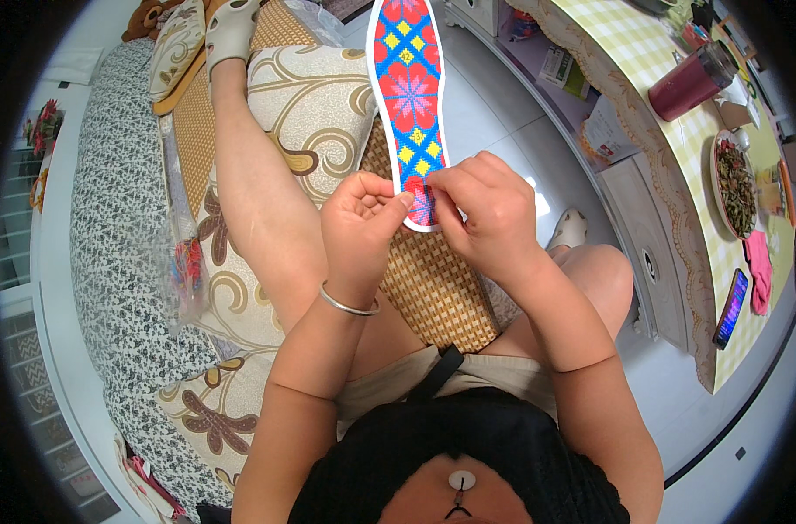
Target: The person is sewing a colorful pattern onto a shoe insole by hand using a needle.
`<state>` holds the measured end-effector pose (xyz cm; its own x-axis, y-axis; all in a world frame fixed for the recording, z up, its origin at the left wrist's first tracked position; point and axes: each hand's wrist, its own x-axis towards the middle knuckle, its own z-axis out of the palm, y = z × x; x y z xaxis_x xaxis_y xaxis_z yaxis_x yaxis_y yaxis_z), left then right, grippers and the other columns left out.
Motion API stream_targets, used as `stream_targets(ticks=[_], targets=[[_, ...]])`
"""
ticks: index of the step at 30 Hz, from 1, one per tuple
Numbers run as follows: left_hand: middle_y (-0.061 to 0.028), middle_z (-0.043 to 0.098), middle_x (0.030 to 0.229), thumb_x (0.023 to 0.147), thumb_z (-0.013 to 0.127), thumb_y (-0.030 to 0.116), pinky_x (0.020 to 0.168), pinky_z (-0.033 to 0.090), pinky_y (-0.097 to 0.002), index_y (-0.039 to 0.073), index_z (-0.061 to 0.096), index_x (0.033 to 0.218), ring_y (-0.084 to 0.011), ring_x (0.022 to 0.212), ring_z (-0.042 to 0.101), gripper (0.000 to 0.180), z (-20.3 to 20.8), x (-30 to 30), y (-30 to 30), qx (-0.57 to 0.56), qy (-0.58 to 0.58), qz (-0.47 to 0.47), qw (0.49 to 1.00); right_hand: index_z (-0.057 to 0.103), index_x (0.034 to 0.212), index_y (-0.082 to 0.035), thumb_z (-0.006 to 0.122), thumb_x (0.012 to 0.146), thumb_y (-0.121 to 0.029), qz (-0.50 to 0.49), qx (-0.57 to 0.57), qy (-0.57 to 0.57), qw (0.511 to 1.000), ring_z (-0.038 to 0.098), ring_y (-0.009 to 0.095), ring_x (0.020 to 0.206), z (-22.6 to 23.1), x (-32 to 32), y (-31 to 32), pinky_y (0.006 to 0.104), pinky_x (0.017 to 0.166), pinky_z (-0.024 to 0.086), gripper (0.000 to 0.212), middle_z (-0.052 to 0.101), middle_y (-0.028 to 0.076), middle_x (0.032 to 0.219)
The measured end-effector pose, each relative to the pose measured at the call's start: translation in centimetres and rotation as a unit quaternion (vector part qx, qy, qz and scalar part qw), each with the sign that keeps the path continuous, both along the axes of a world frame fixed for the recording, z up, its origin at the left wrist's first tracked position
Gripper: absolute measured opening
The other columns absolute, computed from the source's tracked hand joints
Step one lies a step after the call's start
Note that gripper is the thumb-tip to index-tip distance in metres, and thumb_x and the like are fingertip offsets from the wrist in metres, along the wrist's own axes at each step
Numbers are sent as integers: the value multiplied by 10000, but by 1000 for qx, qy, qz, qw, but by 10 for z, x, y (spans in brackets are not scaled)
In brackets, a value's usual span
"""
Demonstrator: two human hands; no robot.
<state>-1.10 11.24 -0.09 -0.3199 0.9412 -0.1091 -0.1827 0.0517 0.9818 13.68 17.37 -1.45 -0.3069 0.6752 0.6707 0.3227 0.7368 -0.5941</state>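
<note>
A cross-stitched insole (411,92) with a white rim stands out in front of me above my lap, its narrow heel end toward me. Red flowers, blue bands and yellow diamonds cover its face. My left hand (360,214), a silver bangle on its wrist, pinches the left edge near the heel between thumb and fingers. On the opposite side my right hand (490,210) is closed in a pinch, fingertips touching the stitched face by the right edge. Whatever sits between those fingertips is too small to make out.
Woven matting (442,297) lies below my hands. At left is a sofa seat with a patterned cushion (306,105) and a clear bag of coloured thread (188,271). The table at right, with a checked cloth (691,188), bears a maroon tumbler (691,83), a plate of food (734,183) and a phone (730,307).
</note>
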Motion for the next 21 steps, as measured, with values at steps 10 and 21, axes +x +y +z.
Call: stream_targets(ticks=[10,21], targets=[[-80,647,829,824,625,-80,610,501,-188,-28,561,863,-71,705,607,92,-3,4,-4,52,99,-13,994,581,717,-68,670,639,-23,0,4,23,1000,543,247,582,-4,-5,-5,352,511,441,126,545,65,625],[-57,623,798,843,607,-78,612,499,-179,-26,558,904,-65,695,593,94,3,8,1,30,72,14,997,604,782,-61,688,703,-38,-19,-18,23,999,579,263,624,1,-2,-5,357,523,460,118,595,70,696]])
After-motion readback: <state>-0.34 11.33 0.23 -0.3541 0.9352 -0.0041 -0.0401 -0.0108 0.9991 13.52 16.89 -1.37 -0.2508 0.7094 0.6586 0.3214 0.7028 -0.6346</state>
